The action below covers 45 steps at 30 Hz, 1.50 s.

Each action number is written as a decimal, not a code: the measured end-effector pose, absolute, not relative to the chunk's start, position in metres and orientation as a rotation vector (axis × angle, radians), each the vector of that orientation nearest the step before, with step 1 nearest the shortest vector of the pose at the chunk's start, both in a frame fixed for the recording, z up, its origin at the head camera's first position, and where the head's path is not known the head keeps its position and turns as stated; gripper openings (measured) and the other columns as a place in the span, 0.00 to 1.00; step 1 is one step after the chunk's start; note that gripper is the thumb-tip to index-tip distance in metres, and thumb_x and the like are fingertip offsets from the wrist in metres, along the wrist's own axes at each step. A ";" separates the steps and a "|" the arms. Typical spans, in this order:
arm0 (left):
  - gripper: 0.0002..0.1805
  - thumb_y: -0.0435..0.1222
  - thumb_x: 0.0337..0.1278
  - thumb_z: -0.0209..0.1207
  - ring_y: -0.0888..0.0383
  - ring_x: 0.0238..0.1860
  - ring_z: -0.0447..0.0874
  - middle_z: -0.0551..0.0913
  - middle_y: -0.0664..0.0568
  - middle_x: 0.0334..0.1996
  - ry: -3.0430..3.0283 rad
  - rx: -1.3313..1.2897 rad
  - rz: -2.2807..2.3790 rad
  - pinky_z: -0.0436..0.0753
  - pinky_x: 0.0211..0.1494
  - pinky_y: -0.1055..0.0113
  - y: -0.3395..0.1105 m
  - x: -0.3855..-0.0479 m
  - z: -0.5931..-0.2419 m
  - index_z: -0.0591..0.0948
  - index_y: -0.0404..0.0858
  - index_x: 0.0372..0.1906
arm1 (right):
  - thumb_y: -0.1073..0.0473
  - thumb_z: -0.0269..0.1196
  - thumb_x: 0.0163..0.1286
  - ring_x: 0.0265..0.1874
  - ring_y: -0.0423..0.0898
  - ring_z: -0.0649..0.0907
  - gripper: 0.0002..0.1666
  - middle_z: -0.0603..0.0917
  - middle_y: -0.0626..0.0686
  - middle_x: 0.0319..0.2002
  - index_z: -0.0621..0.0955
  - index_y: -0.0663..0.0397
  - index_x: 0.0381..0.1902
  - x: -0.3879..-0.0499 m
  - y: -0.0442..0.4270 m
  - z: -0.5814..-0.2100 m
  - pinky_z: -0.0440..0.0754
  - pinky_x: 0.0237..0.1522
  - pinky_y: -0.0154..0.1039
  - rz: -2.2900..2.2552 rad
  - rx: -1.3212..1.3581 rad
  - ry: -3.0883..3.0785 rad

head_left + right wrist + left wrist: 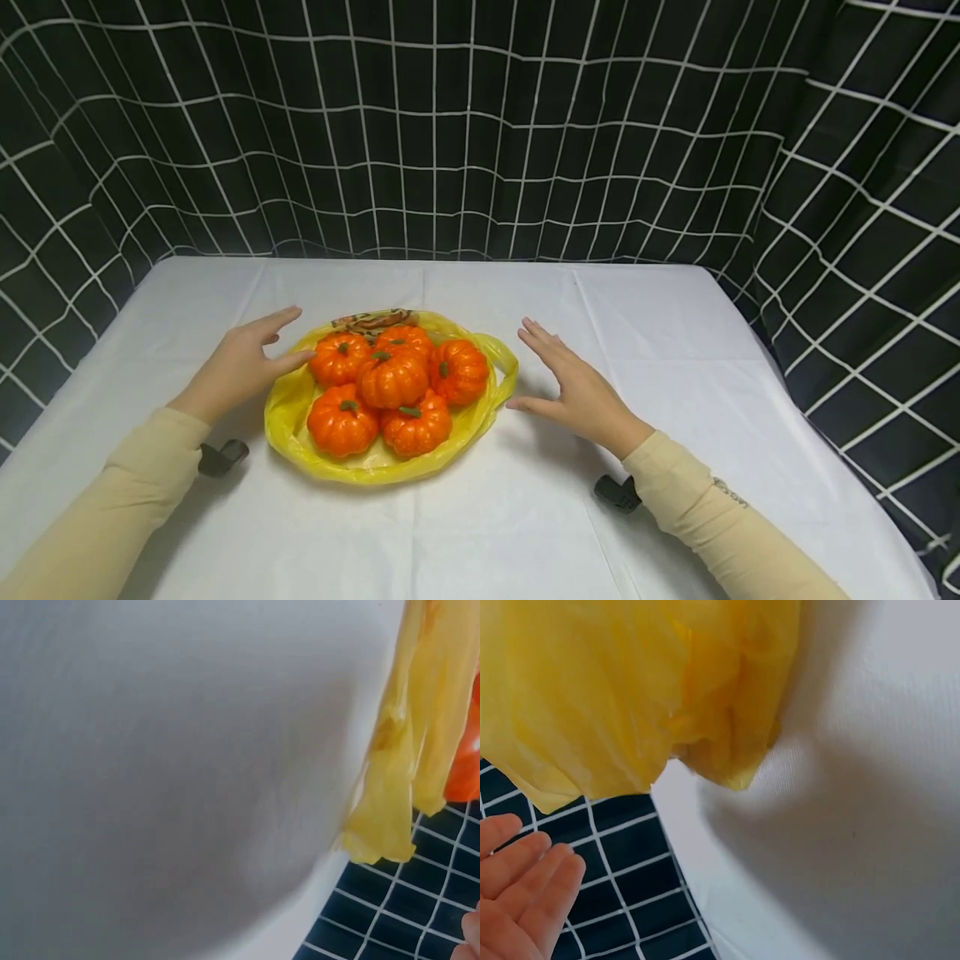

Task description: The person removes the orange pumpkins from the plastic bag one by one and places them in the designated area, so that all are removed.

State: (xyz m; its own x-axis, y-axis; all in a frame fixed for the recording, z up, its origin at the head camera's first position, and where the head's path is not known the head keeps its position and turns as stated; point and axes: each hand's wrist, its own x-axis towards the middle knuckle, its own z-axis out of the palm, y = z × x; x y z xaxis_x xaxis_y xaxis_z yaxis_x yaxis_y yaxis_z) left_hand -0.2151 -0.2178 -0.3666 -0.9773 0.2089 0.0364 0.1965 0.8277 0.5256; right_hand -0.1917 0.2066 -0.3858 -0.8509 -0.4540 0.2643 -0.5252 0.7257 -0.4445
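A yellow plastic bag (367, 473) lies open on the table, its rim spread around several orange pumpkins (393, 377) with green stems. My left hand (238, 362) is at the bag's left side, fingers extended and thumb toward the leftmost pumpkin; whether the thumb touches the bag I cannot tell. To the right of the bag's handle loop (508, 367), my right hand (581, 396) is held with fingers straight and spread, holding nothing. The left wrist view shows the bag's side (615, 697) above my left fingers (536, 889). Fingertips (471, 930) of my right hand barely enter the right wrist view.
A white cloth covers the table (495, 533). Black curtains with a white grid (465, 133) stand behind the table and along both sides. A dark device sits under each wrist, the left one (223, 457) near the bag and the right one (617, 493) farther off.
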 end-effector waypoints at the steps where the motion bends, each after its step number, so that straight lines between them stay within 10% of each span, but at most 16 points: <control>1: 0.41 0.50 0.64 0.62 0.30 0.64 0.74 0.62 0.34 0.74 2.978 0.326 0.869 0.78 0.63 0.41 -0.218 -0.215 -0.367 0.63 0.34 0.75 | 0.44 0.74 0.57 0.77 0.59 0.60 0.57 0.57 0.54 0.79 0.60 0.53 0.77 -0.191 0.206 -0.386 0.57 0.77 0.57 0.791 0.793 -2.791; 26: 0.27 0.41 0.69 0.58 0.35 0.58 0.81 0.77 0.33 0.63 2.955 0.146 1.134 0.82 0.60 0.46 -0.213 -0.204 -0.374 0.73 0.31 0.67 | 0.47 0.74 0.58 0.76 0.61 0.62 0.52 0.60 0.52 0.78 0.63 0.49 0.76 -0.189 0.184 -0.388 0.62 0.75 0.59 0.954 0.781 -2.774; 45: 0.26 0.40 0.68 0.58 0.36 0.69 0.69 0.76 0.34 0.64 2.875 0.012 1.277 0.69 0.72 0.42 -0.209 -0.205 -0.384 0.74 0.30 0.66 | 0.54 0.75 0.57 0.76 0.55 0.64 0.51 0.62 0.53 0.77 0.65 0.55 0.74 -0.195 0.159 -0.382 0.64 0.75 0.55 0.974 0.846 -2.834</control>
State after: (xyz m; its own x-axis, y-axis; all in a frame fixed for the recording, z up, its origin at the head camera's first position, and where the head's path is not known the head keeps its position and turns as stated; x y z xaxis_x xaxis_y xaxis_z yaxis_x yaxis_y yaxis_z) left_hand -0.2049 -0.2089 -0.3837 -1.0000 0.0050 0.0070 0.0085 0.6704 0.7420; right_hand -0.1952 0.1589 -0.3823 -0.8519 -0.4861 0.1951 -0.5033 0.6567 -0.5616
